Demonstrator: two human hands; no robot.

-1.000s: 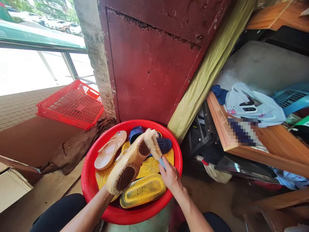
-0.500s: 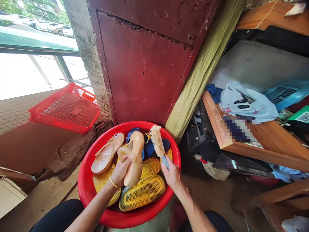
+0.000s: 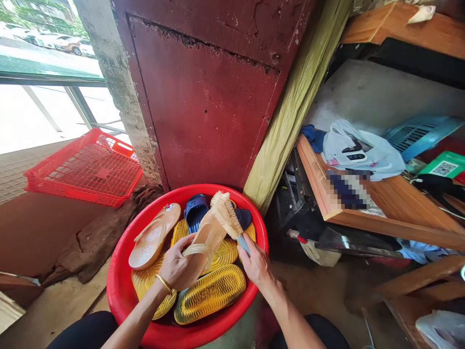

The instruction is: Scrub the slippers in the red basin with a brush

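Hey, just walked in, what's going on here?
A person's left hand holds a beige sandal over a red basin. The right hand grips a brush, its bristles seemingly against the sandal's far end. Yellow slippers, navy slippers and another beige sandal lie in the basin.

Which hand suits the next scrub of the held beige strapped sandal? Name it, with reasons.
The right hand, likely: it grips the pale-bristled blue-handled brush, which is at the far end of the beige strapped sandal. The left hand is occupied, holding that sandal near its strap.
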